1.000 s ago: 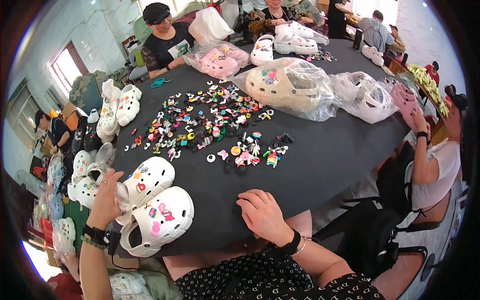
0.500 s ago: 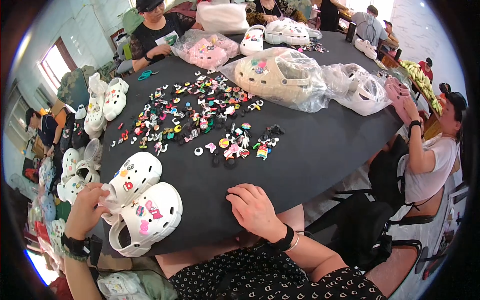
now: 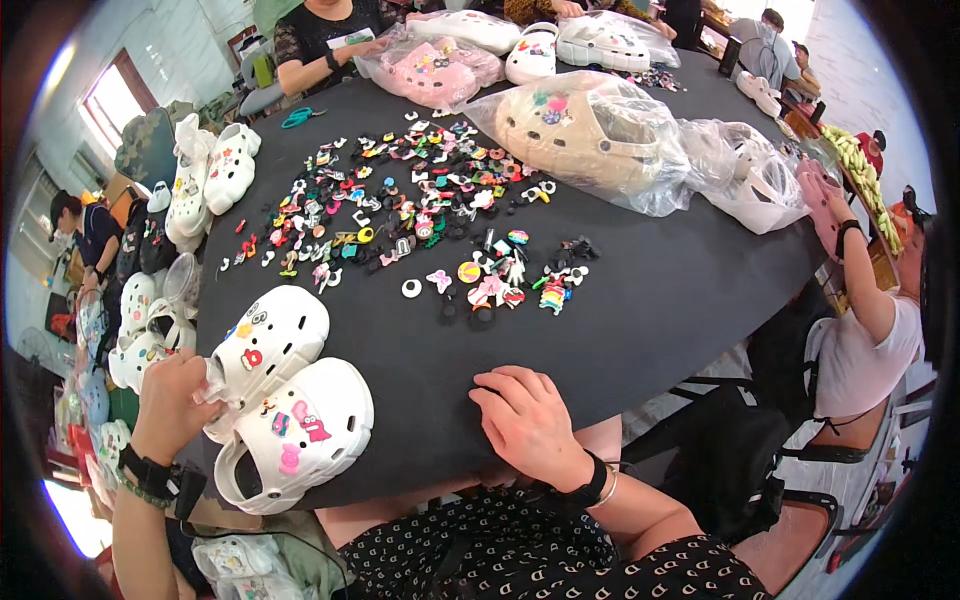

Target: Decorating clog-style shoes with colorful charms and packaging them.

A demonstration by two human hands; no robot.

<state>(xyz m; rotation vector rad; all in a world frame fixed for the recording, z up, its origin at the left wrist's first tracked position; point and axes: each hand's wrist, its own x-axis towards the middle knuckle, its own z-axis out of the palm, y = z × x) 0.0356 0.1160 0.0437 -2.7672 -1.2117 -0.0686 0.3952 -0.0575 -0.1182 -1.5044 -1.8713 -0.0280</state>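
My left hand (image 3: 175, 400) is curled around the heel end of the upper of two white clogs (image 3: 262, 350), fingers closed on its rim and strap, at the near left edge of the black table (image 3: 650, 300). The second white clog (image 3: 295, 435) lies touching it, just nearer to me. My right hand (image 3: 530, 425) rests palm down on the table's near edge, fingers loosely bent and holding nothing, well short of the scattered shoe charms (image 3: 420, 215) at the table's middle.

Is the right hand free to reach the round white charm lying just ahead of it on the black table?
Probably yes: the right hand rests flat and empty, with bare table up to the white ring charm.
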